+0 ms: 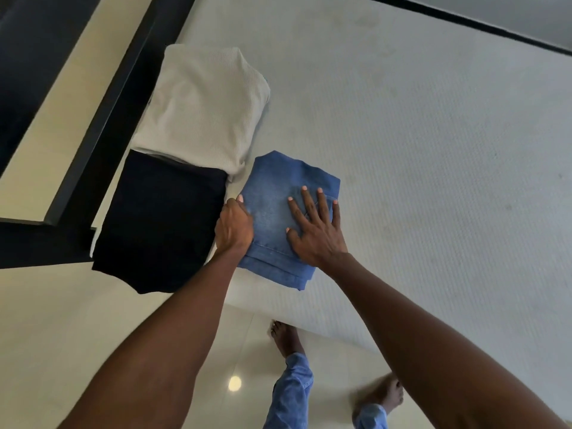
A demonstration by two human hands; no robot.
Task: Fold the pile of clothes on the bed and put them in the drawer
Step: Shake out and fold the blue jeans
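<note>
While right hand (315, 230) presses flat, fingers spread, on folded jeans (278, 212), left hand (233, 227) grips their left edge. Folding looks finished; black garment (161, 224) sits just left. Next: lift and carry to drawer, not in view.

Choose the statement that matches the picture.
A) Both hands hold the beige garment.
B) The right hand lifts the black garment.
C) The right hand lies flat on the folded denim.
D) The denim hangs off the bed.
C: the right hand rests, fingers spread, on the folded denim, while the left hand curls at its edge.
</note>
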